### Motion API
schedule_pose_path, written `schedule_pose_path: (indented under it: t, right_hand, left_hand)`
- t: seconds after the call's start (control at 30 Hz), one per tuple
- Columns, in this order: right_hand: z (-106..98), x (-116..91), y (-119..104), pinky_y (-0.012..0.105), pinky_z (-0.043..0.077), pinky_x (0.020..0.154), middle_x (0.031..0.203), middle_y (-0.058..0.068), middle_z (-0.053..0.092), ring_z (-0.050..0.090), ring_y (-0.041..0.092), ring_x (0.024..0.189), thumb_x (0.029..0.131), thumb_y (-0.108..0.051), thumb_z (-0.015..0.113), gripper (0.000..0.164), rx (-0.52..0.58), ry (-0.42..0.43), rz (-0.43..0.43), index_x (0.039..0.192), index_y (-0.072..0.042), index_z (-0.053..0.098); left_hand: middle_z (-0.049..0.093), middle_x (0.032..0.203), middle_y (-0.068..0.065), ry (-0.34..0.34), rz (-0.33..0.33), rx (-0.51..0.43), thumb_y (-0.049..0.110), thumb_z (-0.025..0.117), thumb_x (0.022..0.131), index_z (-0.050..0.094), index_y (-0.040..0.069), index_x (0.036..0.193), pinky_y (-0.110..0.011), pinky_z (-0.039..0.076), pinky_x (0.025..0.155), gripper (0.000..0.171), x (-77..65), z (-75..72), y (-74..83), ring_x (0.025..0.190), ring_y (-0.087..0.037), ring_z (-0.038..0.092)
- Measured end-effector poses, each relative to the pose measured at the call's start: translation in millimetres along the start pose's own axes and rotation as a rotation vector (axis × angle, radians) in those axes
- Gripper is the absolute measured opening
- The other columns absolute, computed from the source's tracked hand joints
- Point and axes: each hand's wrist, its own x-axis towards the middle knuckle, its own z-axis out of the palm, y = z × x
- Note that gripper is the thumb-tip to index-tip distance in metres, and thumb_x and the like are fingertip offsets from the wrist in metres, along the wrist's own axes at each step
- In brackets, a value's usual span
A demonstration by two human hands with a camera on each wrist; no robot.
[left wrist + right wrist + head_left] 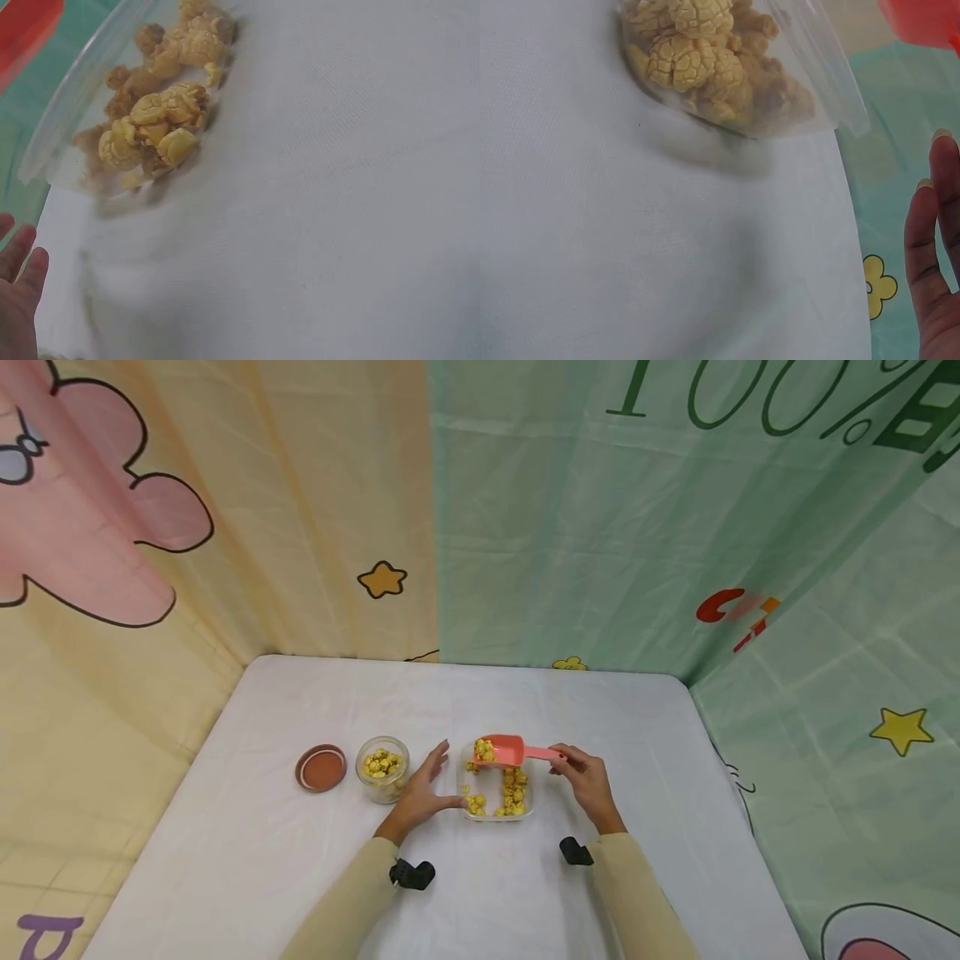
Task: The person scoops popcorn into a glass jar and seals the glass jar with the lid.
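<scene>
My right hand (588,779) grips the handle of a coral-red scoop (508,750), which hangs over the back part of a clear plastic container (493,783). A few pieces of yellow popcorn (484,750) lie in the scoop. More popcorn (514,789) sits inside the container, mostly along its right side and front left corner. At the container's left side, my left hand (422,793) is spread with straight fingers, its thumb tip right at the wall. In the left wrist view, popcorn (154,124) shows through the clear wall.
Left of my left hand stands a glass jar (386,792) without its lid, partly filled with popcorn. A round brown lid (321,768) lies farther left on the white table (480,693). Printed curtains (510,527) hang behind the table and at both sides.
</scene>
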Motion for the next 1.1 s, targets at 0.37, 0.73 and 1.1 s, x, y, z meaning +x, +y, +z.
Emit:
schedule_pose_path:
  t: [0.37, 0.73, 1.1]
  right_hand:
    - [3.7, 8.7, -13.1, 0.020, 0.056, 0.077, 0.099, 0.013, 0.066, 0.063, 0.015, 0.079, 0.092, -0.017, 0.064, 0.027, -0.031, 0.011, -0.068, 0.112, 0.001, 0.068]
    - [8.7, 16.5, -25.5, 0.020, 0.056, 0.077, 0.101, 0.014, 0.066, 0.063, 0.015, 0.081, 0.092, -0.017, 0.064, 0.030, -0.021, 0.011, -0.080, 0.114, 0.004, 0.066]
    - [20.7, 14.6, -72.4, 0.021, 0.055, 0.079, 0.101, 0.022, 0.064, 0.062, 0.035, 0.085, 0.094, -0.004, 0.060, 0.025, -0.022, -0.032, -0.061, 0.114, 0.009, 0.064]
  left_hand:
    - [0.028, 0.156, -0.012, 0.054, 0.052, 0.058, 0.021, 0.087, 0.070, 0.025, 0.016, 0.153, -0.051, 0.034, 0.110, 0.104, 8.2, -15.9, 24.4, 0.140, -0.036, 0.031]
    - [0.027, 0.157, -0.009, 0.063, 0.095, 0.084, 0.018, 0.086, 0.072, 0.023, 0.016, 0.154, -0.050, 0.037, 0.108, 0.103, 9.3, -33.5, 54.4, 0.139, -0.033, 0.034]
    - [0.035, 0.153, -0.012, 0.132, 0.202, 0.139, 0.016, 0.085, 0.073, 0.028, 0.009, 0.152, -0.046, 0.035, 0.111, 0.098, 6.4, -67.2, 71.8, 0.139, -0.032, 0.035]
